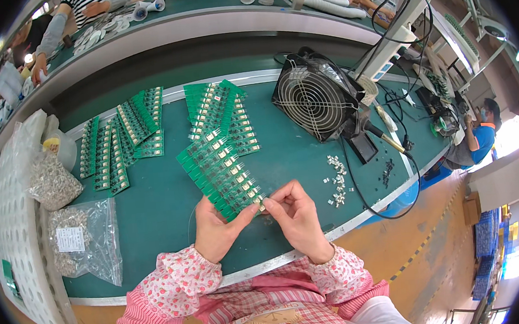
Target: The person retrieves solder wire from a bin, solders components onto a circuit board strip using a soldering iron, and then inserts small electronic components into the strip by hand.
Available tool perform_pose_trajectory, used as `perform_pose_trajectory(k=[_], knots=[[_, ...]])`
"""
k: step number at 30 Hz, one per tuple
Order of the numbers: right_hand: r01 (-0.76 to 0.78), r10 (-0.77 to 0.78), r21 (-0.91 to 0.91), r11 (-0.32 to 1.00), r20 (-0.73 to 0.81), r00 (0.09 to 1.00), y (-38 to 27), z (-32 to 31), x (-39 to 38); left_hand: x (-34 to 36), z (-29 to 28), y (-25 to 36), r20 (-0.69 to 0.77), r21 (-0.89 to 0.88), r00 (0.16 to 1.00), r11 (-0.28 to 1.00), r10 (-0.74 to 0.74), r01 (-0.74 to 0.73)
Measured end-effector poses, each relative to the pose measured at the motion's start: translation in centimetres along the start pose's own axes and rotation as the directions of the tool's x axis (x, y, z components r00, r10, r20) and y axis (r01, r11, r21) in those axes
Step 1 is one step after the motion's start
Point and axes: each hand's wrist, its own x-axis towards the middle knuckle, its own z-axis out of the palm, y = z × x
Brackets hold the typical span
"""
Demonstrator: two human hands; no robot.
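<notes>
My left hand grips the near end of a green circuit board panel, its thumb along the near edge. The panel carries rows of small dark parts and white connectors down its right side, and it tilts over the bench. My right hand is closed in a pinch at the panel's near right corner, thumb and fingertips on a small white connector. Beyond the panel, more green boards lie stacked, their near part covered by the held one. Loose white connectors are scattered right of my right hand.
Other green board strips lie at the back left. Bags of small pale parts and a white foam tray stand at the left. A black fan, a soldering iron with its cable and black bits occupy the right.
</notes>
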Motion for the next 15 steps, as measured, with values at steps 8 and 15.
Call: perform_pose_trajectory(k=[8,15], knots=[[-0.237,0.206,0.226,0.945,0.153,0.966,-1.0,0.0,-0.7,-0.2,0.3,0.6,-0.004,-0.078,1.000,0.997,0.017,-0.017],[-0.156,0.143,0.252,0.955,0.070,0.987,-1.9,-0.8,-1.5,0.1,-2.1,0.7,0.168,0.129,0.980,0.983,0.109,-0.131]])
